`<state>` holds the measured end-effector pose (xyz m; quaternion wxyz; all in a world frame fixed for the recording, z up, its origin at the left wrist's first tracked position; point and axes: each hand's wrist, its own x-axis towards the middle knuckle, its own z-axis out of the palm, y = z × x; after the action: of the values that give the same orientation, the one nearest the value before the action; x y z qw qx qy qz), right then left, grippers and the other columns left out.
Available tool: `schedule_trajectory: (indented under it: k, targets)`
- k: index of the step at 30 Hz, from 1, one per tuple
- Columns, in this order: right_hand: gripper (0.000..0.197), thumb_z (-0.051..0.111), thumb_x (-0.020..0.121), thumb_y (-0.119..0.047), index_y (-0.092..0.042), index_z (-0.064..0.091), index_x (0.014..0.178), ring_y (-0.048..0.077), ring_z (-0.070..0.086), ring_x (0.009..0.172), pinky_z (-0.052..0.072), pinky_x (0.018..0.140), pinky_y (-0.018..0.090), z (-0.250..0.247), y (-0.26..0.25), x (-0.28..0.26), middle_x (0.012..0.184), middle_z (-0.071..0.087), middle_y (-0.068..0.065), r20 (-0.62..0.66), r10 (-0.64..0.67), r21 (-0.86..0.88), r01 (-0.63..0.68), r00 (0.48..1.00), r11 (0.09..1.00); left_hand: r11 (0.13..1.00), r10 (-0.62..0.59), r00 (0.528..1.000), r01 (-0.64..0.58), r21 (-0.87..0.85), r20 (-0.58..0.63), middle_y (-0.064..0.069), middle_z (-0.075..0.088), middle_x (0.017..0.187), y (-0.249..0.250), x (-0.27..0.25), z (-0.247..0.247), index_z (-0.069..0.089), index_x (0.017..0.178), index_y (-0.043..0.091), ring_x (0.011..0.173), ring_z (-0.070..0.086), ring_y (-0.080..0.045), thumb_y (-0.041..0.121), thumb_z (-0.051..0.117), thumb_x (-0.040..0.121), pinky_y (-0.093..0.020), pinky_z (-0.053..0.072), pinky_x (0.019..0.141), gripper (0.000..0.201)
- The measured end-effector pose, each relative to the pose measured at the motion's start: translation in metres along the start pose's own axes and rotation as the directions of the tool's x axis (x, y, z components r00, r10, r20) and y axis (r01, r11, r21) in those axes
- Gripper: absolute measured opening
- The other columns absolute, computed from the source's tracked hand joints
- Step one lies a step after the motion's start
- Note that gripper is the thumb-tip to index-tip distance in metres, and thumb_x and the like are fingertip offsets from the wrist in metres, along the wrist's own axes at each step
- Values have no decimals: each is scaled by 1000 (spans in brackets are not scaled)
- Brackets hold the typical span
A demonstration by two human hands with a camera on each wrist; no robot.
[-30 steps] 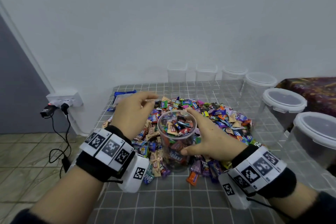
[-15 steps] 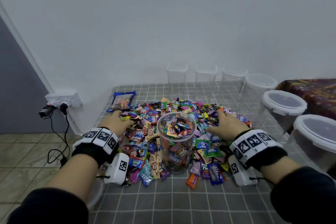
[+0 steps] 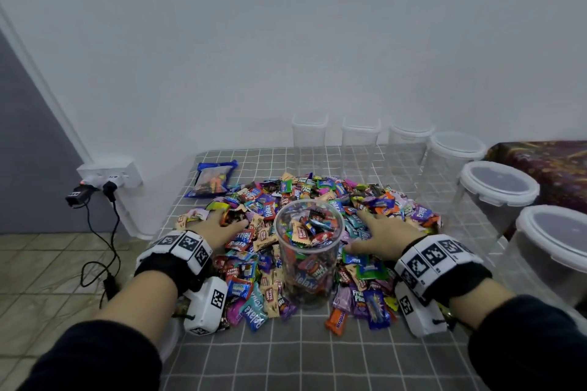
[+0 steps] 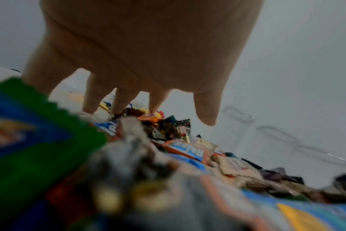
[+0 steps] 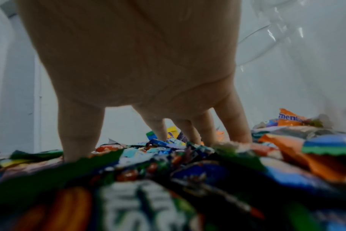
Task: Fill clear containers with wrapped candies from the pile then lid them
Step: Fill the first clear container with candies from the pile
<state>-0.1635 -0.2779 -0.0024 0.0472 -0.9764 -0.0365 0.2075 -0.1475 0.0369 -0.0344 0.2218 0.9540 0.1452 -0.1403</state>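
Clear plastic round container [image 3: 308, 251], without lid and nearly full of sweets, stands upright in the middle of the colourful pile of wrapped candies [image 3: 378, 203] on the grey checked tablecloth [image 3: 286, 355]. Left hand [image 3: 219, 225] and right hand [image 3: 386, 233] lie on the pile at either side of it, fingers spread, holding nothing.

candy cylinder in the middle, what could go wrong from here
The candy cylinder looks filled to its rim, so more sweets may spill over. The left hand and right hand press into the candy pile on either side of it; a sideways sweep might knock it over.
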Motion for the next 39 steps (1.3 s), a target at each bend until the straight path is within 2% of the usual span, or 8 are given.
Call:
schedule_trajectory:
  k: [4, 9, 14, 21, 28, 31, 36, 39]
  targets:
    - [88, 52, 83, -67, -31, 9, 151, 35, 32, 136, 34, 105, 44, 0, -5, -6, 155, 21, 11, 15, -54, -49, 55, 998, 997, 991, 116, 990, -121, 59, 86, -7, 27, 155, 13, -8, 4, 8, 152, 26, 136, 36, -27, 72, 44, 82, -34, 30, 109, 90]
    - [74, 60, 84, -56, -30, 29, 146, 32, 44, 125, 42, 98, 41, 3, -6, -4, 145, 31, 11, -19, -93, -50, 92, 996, 995, 953, 207, 962, -239, 187, 178, -4, 38, 149, 26, -13, 10, 24, 148, 35, 127, 45, -24, 82, 56, 61, -34, 41, 103, 104]
    - [46, 62, 87, -43, -28, 49, 128, 26, 51, 113, 45, 89, 35, 3, -6, -2, 126, 42, 5, -73, -135, -15, 134, 988, 991, 917, 252, 967, -247, 313, 25, 0, 65, 114, 39, -22, 19, 59, 125, 26, 101, 59, -17, 59, 57, 84, -27, 45, 76, 53]
    - [9, 54, 93, -28, -19, 52, 93, 20, 50, 94, 37, 76, 26, 5, -4, 1, 102, 43, 2, -199, -177, -39, 173, 964, 984, 913, 248, 966, -206, 353, -78, -1, 66, 92, 41, -28, 20, 70, 94, 17, 81, 56, -17, 37, 57, 91, -27, 42, 68, 24]
    - [10, 50, 94, -19, -12, 57, 95, 25, 53, 102, 39, 79, 29, 3, -3, 2, 103, 47, 5, -233, -158, 0, 163, 959, 987, 908, 246, 956, -170, 382, -158, -5, 68, 95, 42, -31, 20, 71, 93, 14, 89, 61, -22, 31, 56, 91, -27, 44, 67, 22]
    - [22, 48, 94, -16, -19, 44, 73, 20, 48, 91, 33, 73, 26, 3, -3, -2, 97, 43, 2, -268, -157, 26, 170, 951, 985, 918, 249, 947, -165, 360, -204, -7, 68, 99, 41, -34, 18, 70, 98, 12, 93, 62, -25, 28, 54, 92, -30, 46, 73, 23]
    - [13, 51, 95, -21, -17, 48, 83, 15, 42, 86, 30, 71, 25, 3, -1, -6, 93, 43, 0, -317, -180, 65, 210, 931, 975, 931, 257, 924, -159, 327, -282, -11, 68, 93, 41, -41, 17, 65, 89, 7, 90, 61, -27, 26, 47, 96, -31, 44, 71, 27]
    - [24, 53, 93, -20, -22, 43, 71, 16, 43, 85, 30, 70, 26, 3, 0, -8, 85, 42, -4, -344, -167, 118, 219, 924, 968, 941, 255, 919, -163, 297, -301, -11, 66, 90, 42, -43, 16, 64, 87, 7, 89, 60, -27, 26, 47, 96, -30, 41, 68, 27]
